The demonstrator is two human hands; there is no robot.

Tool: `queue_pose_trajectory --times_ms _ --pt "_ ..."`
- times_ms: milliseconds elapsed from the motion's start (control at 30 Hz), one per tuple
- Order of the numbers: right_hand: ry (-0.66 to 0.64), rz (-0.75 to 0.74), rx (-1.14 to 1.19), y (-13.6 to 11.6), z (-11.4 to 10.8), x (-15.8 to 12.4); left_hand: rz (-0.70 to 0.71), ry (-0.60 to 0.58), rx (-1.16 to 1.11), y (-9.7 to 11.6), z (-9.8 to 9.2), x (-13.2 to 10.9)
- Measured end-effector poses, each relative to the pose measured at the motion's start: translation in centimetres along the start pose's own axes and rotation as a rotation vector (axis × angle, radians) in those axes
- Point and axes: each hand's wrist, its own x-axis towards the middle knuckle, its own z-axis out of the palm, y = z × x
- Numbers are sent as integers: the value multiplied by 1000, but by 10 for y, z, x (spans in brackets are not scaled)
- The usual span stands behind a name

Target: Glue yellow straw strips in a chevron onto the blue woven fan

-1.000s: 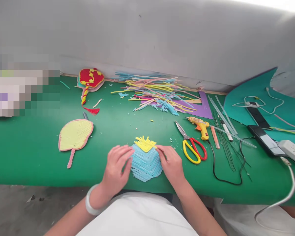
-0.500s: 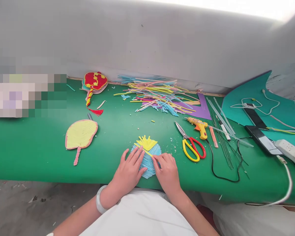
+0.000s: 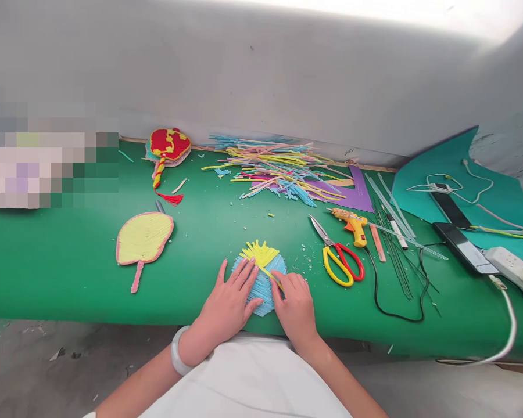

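Observation:
A round panel (image 3: 261, 296) covered in light-blue strips lies in front of me on the green table. Short yellow pipe-cleaner pieces (image 3: 261, 252) fan out at its top. My left hand (image 3: 230, 296) rests on the panel's left side, fingers stretched out and fingertips at the base of the yellow fan. In my right hand (image 3: 294, 305), thumb and forefinger pinch the end of a yellow pipe cleaner (image 3: 270, 275) that slants down across the blue from the left fingertips. The pinched end is partly hidden by the fingers.
Scissors (image 3: 333, 255) and a yellow glue gun (image 3: 351, 223) with a black cord lie to the right. A heap of coloured pipe cleaners (image 3: 279, 168) is at the back. Leftward are a yellow leaf-shaped fan (image 3: 143, 237) and a red fan (image 3: 169, 143). A phone (image 3: 464, 247) lies far right.
My right hand has shifted slightly, and the yellow pipe cleaner's end now bends downward to the right at its fingers. My left hand stays nearly in place on the panel.

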Motion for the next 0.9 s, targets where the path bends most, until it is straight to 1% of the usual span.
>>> queue_pose_trajectory --times_ms 200,367,567,767,900 --pt "10 53 74 -1 1 -1 -18 -13 7 1 2 1" --pt "-10 104 66 -2 1 2 -46 -21 20 2 2 0" --pt "-20 109 60 -3 1 3 -38 -47 23 2 4 1" --pt "-37 130 75 -2 3 2 -53 -35 10 2 4 0" --pt "-38 140 81 -1 4 2 -66 -3 -9 2 6 -1"
